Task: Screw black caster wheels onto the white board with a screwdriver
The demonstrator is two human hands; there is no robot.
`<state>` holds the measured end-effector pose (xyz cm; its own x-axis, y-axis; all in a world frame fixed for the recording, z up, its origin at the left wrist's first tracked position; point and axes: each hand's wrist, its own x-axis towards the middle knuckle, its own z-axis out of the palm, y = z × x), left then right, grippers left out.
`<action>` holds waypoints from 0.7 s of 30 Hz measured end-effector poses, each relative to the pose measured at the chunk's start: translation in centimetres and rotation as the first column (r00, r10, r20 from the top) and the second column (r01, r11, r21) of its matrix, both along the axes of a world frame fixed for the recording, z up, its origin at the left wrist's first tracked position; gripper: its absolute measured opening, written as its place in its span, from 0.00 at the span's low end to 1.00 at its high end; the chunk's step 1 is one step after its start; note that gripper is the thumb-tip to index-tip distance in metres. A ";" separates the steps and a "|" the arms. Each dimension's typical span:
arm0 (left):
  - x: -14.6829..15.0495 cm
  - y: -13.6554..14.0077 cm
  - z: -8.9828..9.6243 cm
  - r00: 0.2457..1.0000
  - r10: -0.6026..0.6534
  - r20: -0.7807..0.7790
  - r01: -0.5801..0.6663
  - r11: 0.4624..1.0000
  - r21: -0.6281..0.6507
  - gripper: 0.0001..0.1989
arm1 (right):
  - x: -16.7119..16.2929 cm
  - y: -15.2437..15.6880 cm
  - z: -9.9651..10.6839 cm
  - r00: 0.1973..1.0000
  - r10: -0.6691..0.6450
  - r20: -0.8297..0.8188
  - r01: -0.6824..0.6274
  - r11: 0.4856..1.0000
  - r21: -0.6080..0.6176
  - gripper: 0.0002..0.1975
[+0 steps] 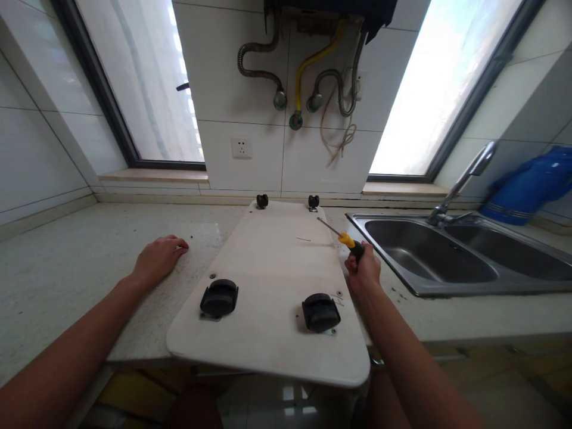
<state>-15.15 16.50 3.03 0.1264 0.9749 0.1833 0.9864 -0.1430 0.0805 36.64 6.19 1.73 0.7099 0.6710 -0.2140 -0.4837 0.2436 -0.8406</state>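
A long white board (268,250) with rounded corners lies across the countertop, its near end jutting past the front edge. Black caster wheels stand up from it: a near left caster (218,298), a near right caster (320,313), a far left caster (262,201) and a far right caster (313,202). My right hand (364,267) is wrapped round the yellow and black handle of a screwdriver (346,239), whose shaft points up-left over the board. On the counter left of the board rests my left hand (161,255), fingers loosely extended, beside a tiny dark speck (192,236).
A double steel sink (424,256) with a faucet (465,176) is set into the counter at right, a blue container (527,185) behind it. Hoses and a yellow pipe (299,77) hang below a dark wall unit. A socket (242,148) is on the tiled wall.
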 end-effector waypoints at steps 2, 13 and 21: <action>0.4 -0.2 0.2 1.000 0.003 -0.018 -0.003 1.000 0.008 0.23 | 0.0 0.0 0.0 1.000 -0.003 0.001 0.003 1.000 -0.002 0.20; 1.6 0.0 2.6 1.000 0.012 0.002 -0.012 1.000 0.017 0.26 | 0.0 -0.4 0.2 0.999 -0.028 -0.019 0.028 1.000 -0.005 0.19; 2.0 -0.6 0.4 0.998 0.056 0.037 -0.056 0.998 -0.003 0.26 | 0.0 -0.1 0.1 1.000 -0.031 -0.005 0.031 1.000 0.000 0.20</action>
